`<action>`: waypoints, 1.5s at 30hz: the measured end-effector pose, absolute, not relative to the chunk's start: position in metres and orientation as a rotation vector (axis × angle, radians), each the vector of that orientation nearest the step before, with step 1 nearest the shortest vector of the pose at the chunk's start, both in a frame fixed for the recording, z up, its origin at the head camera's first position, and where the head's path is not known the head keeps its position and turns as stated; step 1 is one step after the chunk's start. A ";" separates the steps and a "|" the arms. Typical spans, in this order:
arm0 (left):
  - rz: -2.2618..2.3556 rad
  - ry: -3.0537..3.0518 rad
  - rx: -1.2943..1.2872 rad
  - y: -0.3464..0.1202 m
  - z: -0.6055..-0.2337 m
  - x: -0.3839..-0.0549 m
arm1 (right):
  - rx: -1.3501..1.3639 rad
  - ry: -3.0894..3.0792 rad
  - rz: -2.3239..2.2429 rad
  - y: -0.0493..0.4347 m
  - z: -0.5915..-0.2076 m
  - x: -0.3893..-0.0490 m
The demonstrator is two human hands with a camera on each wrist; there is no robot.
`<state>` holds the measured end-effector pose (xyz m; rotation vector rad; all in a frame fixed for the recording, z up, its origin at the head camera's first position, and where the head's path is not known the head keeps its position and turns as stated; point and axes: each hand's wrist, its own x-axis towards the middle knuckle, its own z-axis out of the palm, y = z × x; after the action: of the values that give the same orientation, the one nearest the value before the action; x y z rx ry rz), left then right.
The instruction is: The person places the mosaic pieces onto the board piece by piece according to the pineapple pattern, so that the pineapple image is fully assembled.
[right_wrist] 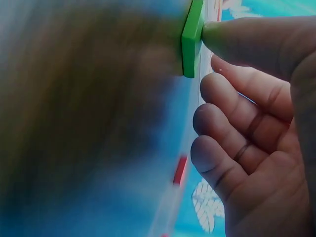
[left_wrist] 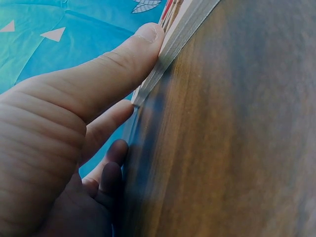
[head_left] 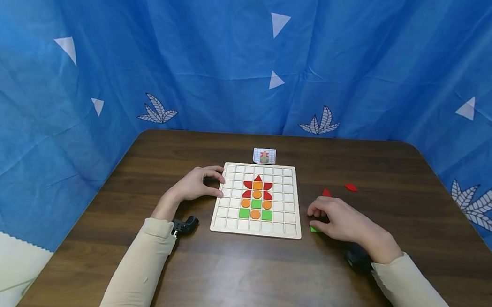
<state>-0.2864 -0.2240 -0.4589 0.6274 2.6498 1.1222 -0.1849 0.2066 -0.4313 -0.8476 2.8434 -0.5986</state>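
A pale wooden grid board [head_left: 229,223] lies mid-table, with red, orange and green flat pieces set into its squares in a tower-like pattern. My left hand [head_left: 195,183] rests at the board's left edge. In the left wrist view, the left thumb [left_wrist: 133,52] touches that edge while the other fingers lie beside it. To the right of the board, my right hand [head_left: 339,218] is low over the table. Its thumb [right_wrist: 247,42] touches a green square piece [right_wrist: 190,47], and its other fingers bend loosely without wrapping round the piece.
One red piece [head_left: 326,192] lies just beyond the right hand, and a red quarter-circle piece [head_left: 351,187] lies farther right. A small printed pattern card [head_left: 264,156] is behind the board. A blue curtain [head_left: 235,54] hangs past the table's far edge.
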 end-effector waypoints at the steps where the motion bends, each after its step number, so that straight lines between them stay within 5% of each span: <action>1: 1.123 2.647 0.625 -0.224 -0.458 -0.286 | -0.840 2.852 -0.592 0.211 -0.431 -0.185; 16: 1.100 2.649 0.607 -0.226 -0.456 -0.286 | -0.628 2.997 -0.651 0.270 -0.429 -0.212; 27: 1.109 2.659 0.625 -0.224 -0.460 -0.283 | -0.577 2.894 -0.611 0.255 -0.431 -0.240; 45: 1.122 2.656 0.614 -0.223 -0.460 -0.285 | -0.481 2.881 -0.486 0.236 -0.423 -0.239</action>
<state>-0.2846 -0.2232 -0.4598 0.6136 2.6558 1.1225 -0.2392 0.2360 -0.4231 -0.4807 2.8812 -0.4861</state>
